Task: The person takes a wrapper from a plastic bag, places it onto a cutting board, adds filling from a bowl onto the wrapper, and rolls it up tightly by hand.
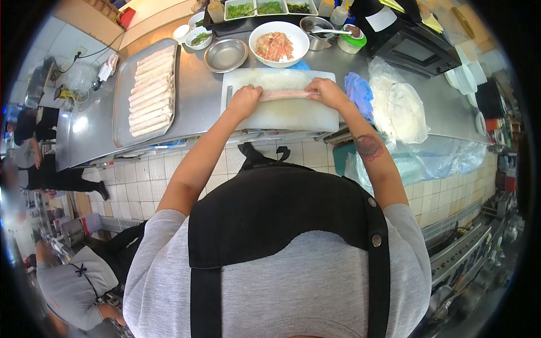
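Note:
A long pale filled roll [286, 95] lies across the white cutting board [282, 117], its pinkish filling showing through the wrapper. My left hand [247, 99] has its fingers closed on the left end. At the other end, my right hand [327, 92] pinches the roll between thumb and fingers. Beyond the board stands a white bowl [304, 45] of pinkish minced filling. To the left, a metal tray [120, 107] carries several similar rolls [152, 90] laid side by side. A stack of thin white wrappers [403, 110] sits in clear plastic at the right.
Behind the board are a metal bowl [225, 54], a metal pot [319, 40] with a spoon, and a green-rimmed tub [352, 42]. A blue cloth [359, 93] lies right of the board. A black microwave [420, 50] stands at the back right. Other people [81, 281] are at the left.

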`<act>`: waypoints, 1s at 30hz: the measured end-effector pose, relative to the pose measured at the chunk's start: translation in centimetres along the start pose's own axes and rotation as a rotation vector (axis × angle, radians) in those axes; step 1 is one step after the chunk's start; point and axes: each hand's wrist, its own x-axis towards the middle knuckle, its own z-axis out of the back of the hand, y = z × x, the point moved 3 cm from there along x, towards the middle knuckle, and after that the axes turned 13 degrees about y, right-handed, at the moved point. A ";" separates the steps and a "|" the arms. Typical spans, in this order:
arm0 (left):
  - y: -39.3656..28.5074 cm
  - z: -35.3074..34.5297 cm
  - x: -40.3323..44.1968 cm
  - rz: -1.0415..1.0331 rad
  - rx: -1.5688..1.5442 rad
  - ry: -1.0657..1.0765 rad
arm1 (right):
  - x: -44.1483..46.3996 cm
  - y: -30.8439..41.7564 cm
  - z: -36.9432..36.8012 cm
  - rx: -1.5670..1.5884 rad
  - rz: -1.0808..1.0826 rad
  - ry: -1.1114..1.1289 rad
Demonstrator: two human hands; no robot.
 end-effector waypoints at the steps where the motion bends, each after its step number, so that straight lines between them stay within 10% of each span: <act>1: 0.3 0.2 0.3 0.001 -0.037 0.046 | 0.2 -0.3 0.0 0.044 -0.030 0.018; 30: 1.2 2.1 2.0 0.004 -0.087 0.124 | 2.7 -2.0 1.5 0.169 -0.034 0.108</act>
